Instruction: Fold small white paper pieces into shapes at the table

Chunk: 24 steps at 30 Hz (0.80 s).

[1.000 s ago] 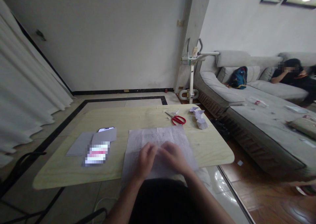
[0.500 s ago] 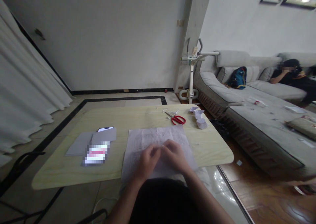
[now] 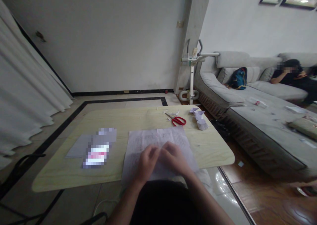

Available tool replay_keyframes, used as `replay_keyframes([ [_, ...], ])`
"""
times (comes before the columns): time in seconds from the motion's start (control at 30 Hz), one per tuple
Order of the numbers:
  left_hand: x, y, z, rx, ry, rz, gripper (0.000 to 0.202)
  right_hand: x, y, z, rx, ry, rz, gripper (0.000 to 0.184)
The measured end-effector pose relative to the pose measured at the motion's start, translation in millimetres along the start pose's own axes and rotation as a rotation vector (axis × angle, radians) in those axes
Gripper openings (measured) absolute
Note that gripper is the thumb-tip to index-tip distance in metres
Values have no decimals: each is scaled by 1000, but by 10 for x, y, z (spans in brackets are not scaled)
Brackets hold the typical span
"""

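Note:
A large sheet of white paper point(image 3: 158, 142) with faint print lies on the light wooden table point(image 3: 123, 119), hanging over its near edge. My left hand point(image 3: 146, 162) and my right hand point(image 3: 173, 159) rest side by side on the sheet's near middle, fingers curled and pinching a fold of the paper between them. Red-handled scissors point(image 3: 177, 119) lie beyond the sheet, near the far edge. To their right sit a few folded or crumpled paper pieces point(image 3: 200, 119).
Grey cards or folders point(image 3: 81, 145) lie at the table's left. A grey sofa point(image 3: 247, 102) runs along the right, with a blue backpack point(image 3: 237, 78) and a person point(image 3: 292, 74) seated at its far end. A white stand point(image 3: 192, 76) is behind the table. Curtains hang left.
My hands have shifted slightly on the sheet, their fingertips drawn a little closer together. Everything else on the table stays where it was.

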<state>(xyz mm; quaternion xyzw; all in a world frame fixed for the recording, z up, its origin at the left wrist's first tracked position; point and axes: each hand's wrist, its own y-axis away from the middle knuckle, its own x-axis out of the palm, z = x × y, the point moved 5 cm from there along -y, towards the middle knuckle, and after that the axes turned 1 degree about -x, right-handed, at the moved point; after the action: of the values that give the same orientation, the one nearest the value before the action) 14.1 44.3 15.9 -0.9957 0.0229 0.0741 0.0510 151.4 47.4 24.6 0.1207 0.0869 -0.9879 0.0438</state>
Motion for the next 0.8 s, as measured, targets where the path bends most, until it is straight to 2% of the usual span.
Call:
replay_keyframes([
  [0.1, -16, -9, 24, -47, 64, -29, 26, -37, -6, 5, -1, -16, -32, 16],
  [0.17, 3, -19, 30, -69, 94, 3, 29, -66, -9, -9, 10, -49, -62, 18],
  [0.3, 53, -18, -24, -13, 13, 87, 26, -83, -1, -39, 23, -137, -69, 20],
  [0.47, 42, 9, -60, 17, -23, 75, 27, -75, 10, -20, 17, -170, -51, 22],
  [0.63, 11, 11, -78, 63, -37, 59, 26, -44, 3, -10, 8, -86, -77, 20],
  [0.8, 35, 12, -88, 88, -75, 114, 26, 6, -1, -15, 30, -112, -19, 15],
])
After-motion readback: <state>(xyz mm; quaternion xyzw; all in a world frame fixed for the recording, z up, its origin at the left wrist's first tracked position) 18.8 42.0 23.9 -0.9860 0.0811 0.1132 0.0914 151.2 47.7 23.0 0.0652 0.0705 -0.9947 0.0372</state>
